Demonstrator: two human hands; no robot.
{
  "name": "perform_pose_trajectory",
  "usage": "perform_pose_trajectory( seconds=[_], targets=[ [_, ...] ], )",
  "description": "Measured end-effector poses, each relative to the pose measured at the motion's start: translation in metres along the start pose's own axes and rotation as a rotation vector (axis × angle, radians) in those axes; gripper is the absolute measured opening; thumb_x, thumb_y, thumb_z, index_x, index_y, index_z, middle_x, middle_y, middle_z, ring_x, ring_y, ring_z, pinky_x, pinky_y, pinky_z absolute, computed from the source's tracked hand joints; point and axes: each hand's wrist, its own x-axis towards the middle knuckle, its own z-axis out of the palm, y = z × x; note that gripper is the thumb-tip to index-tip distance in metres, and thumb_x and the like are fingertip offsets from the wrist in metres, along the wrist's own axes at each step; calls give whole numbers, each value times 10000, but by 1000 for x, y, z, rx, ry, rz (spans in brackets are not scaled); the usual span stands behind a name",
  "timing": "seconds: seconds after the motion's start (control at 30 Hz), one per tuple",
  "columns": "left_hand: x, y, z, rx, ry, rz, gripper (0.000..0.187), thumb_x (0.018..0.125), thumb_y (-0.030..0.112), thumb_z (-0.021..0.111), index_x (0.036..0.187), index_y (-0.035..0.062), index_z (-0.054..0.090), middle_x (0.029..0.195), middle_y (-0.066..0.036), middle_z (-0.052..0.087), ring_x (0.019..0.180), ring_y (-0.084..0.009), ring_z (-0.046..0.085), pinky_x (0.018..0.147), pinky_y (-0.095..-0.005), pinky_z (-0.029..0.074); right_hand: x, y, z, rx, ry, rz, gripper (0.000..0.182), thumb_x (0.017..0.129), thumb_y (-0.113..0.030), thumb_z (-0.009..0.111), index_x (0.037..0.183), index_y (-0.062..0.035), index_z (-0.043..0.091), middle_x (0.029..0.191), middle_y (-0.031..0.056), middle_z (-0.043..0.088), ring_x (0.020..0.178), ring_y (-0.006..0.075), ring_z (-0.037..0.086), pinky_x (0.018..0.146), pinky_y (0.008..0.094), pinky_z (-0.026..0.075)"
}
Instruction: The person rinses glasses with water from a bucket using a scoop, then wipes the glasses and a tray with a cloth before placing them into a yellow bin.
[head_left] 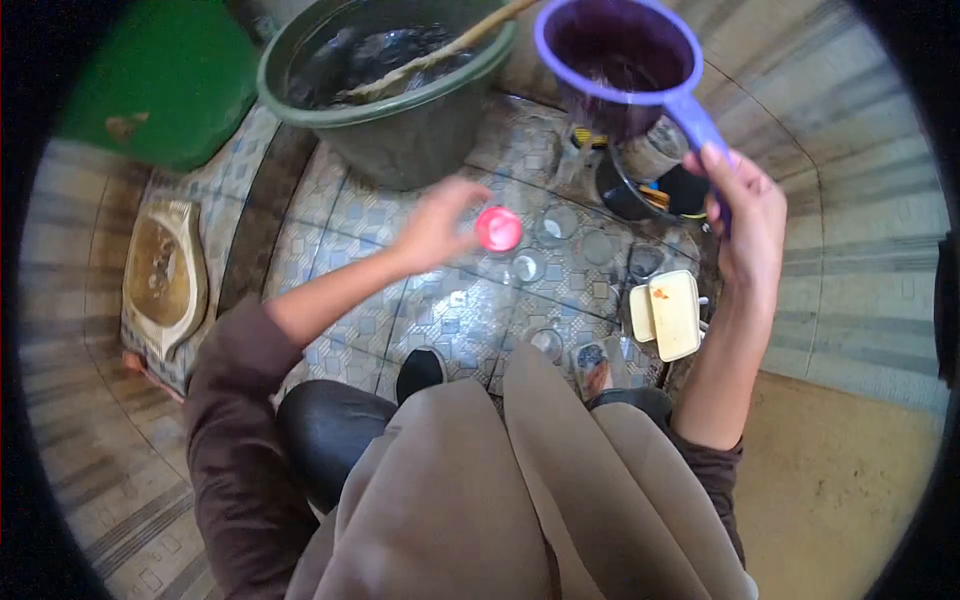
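Note:
My right hand (748, 205) is closed round the handle of a purple dipper (615, 62), which is raised at the top right of the view. My left hand (440, 228), slightly blurred, has its fingers apart close to the left of a small red cup (499, 229); no clear grip on it shows. Several clear glasses stand on the tiled floor near the red cup, among them one glass (556, 225) to its right and another (528, 265) just below it.
A large green bucket (400, 140) of water with a stick (440, 55) across it stands at the top. Cream containers (675, 315) and a black basin (625, 195) lie at the right. A squat toilet (165, 275) is at the left, below a green tub (160, 80).

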Motion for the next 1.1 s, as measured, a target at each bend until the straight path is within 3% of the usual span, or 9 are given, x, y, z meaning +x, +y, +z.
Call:
perform_pose_trajectory(
  seconds=[0.1,0.17,0.2,0.27,0.37,0.63,0.77,0.93,1.1],
  targets=[
    [27,-25,141,-59,-321,-35,589,617,188,675,1118,8,423,1074,-181,465,1028,-305,445,896,-373,348,-35,20,-27,-110,136,53,234,706,-195,684,831,-7,625,669,18,610,453,15,422,414,156,315],
    [44,-14,212,37,-213,-170,698,587,187,695,1182,33,362,1160,-163,415,1066,-334,409,906,-388,355,-50,43,-40,-213,185,50,225,693,-166,698,811,9,623,619,-7,572,463,32,439,428,176,346],
    [51,-6,238,38,-217,-141,698,587,187,695,1182,33,362,1160,-163,415,1066,-334,409,906,-388,355,-56,54,-46,-330,227,40,225,680,-172,703,789,10,629,598,41,592,473,83,506,451,229,394],
    [60,8,276,122,41,-410,798,561,183,721,1227,44,304,1195,-150,375,1073,-343,388,898,-406,356,-69,66,-52,-670,311,-100,222,657,-187,707,769,-9,632,602,121,601,509,191,580,493,299,433],
    [65,12,290,205,-17,-416,853,521,115,743,1239,53,287,1201,-145,361,1070,-337,388,880,-405,369,-82,86,-63,-920,334,-59,223,635,-217,701,768,-49,640,626,171,582,570,323,577,535,368,454],
    [61,-13,296,-58,151,-344,760,464,50,747,1132,64,387,1094,-148,447,1018,-323,454,866,-363,395,-90,110,-89,-1038,367,62,219,634,-195,696,779,-40,640,632,182,584,590,319,585,556,371,458],
    [55,-21,289,-113,161,-146,702,463,104,758,1090,68,443,1012,-137,507,976,-312,491,844,-361,414,-88,101,-98,-841,378,213,224,645,-184,695,774,-9,640,621,168,593,561,249,596,548,333,451],
    [50,-13,274,-166,88,-223,717,453,237,776,1078,51,477,985,-141,541,924,-302,531,820,-350,433,-89,100,-103,-678,376,307,220,672,-177,689,775,10,639,577,99,587,505,134,540,507,283,422],
    [47,-9,283,-750,147,-325,770,555,260,771,1184,75,368,1003,-100,563,920,-225,558,835,-369,427,-90,99,-107,-616,401,301,215,677,-172,689,777,11,639,578,79,583,495,109,516,493,267,411]
  ],
)
